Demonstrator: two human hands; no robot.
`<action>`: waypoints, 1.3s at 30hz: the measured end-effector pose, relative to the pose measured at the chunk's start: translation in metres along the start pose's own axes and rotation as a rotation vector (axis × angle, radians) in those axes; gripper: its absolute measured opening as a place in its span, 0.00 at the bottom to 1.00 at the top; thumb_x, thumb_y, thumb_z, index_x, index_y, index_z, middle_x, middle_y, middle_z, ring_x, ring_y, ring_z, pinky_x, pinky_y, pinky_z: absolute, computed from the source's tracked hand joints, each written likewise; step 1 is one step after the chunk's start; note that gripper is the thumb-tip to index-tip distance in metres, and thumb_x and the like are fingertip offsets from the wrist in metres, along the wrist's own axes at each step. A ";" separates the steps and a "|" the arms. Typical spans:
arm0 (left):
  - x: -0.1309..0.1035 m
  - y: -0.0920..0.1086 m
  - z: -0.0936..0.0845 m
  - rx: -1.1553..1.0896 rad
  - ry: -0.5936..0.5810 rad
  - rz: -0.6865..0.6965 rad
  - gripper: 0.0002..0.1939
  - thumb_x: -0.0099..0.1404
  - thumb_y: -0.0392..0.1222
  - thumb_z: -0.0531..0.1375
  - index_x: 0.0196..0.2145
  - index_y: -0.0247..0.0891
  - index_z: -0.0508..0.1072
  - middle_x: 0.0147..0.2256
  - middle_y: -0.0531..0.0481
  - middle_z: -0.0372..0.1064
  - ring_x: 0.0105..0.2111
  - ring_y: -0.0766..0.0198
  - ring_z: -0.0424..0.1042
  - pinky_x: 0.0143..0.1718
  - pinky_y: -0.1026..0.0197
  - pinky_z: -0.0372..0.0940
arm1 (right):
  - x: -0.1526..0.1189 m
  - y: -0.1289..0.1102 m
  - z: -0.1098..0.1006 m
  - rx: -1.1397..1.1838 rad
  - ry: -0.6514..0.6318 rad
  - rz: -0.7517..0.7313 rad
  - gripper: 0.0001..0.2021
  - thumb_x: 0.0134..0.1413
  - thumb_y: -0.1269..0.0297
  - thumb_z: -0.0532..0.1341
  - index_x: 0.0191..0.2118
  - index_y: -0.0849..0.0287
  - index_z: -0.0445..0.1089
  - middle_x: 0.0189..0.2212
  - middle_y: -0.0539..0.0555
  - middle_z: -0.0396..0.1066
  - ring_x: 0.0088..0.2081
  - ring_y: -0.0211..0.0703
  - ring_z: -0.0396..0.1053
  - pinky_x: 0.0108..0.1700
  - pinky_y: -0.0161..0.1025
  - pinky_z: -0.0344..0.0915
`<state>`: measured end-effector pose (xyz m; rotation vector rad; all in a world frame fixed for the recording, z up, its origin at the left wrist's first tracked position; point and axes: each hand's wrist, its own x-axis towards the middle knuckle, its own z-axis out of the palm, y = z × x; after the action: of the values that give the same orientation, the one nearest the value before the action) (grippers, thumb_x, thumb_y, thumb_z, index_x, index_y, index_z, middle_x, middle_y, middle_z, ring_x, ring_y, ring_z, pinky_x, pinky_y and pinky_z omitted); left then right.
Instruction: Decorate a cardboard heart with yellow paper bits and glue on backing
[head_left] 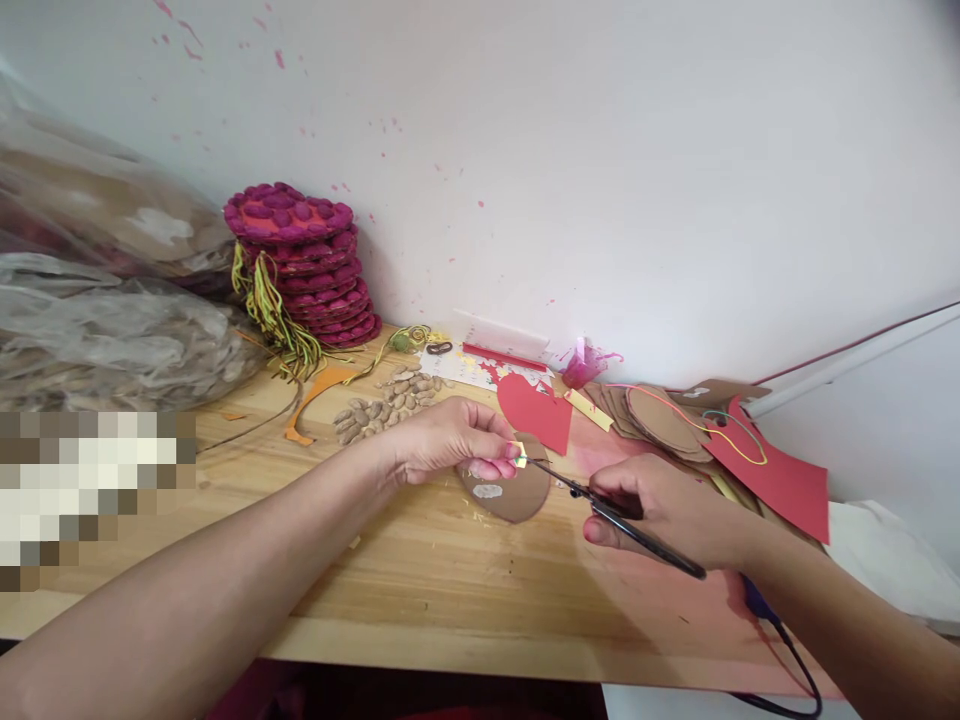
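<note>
My left hand (469,440) pinches a small piece of yellow paper (520,455) between thumb and fingers. My right hand (652,510) grips black-handled scissors (630,535), whose blades point left and reach the edge of that paper. Below both hands lies a round cardboard disc (517,500) with a whitish patch on it. Tiny yellow scraps are scattered on the wood beside the disc. Just behind the hands is a red paper piece (536,410) with a rounded end. Whether the scissor blades are closed on the paper is too small to tell.
Peanuts (390,405) lie loose left of centre, near an orange paper strip (304,410). A stack of magenta peanut-covered discs (330,260) with yellow tassels stands by the wall. Plastic bags (112,330) fill the left. Cardboard discs (664,420) and red paper (780,475) lie right.
</note>
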<state>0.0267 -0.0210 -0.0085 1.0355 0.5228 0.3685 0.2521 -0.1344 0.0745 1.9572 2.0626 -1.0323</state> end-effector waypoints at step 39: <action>-0.001 -0.001 -0.002 0.317 -0.138 -0.012 0.08 0.52 0.40 0.68 0.27 0.33 0.76 0.25 0.49 0.74 0.27 0.68 0.74 0.32 0.66 0.68 | 0.001 -0.013 -0.004 -0.216 0.043 0.035 0.24 0.48 0.49 0.62 0.17 0.58 0.51 0.14 0.45 0.53 0.18 0.33 0.45 0.18 0.34 0.43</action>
<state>0.0250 -0.0201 -0.0102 1.3526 0.4720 0.2041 0.2418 -0.1310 0.0818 1.9141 2.0564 -0.7320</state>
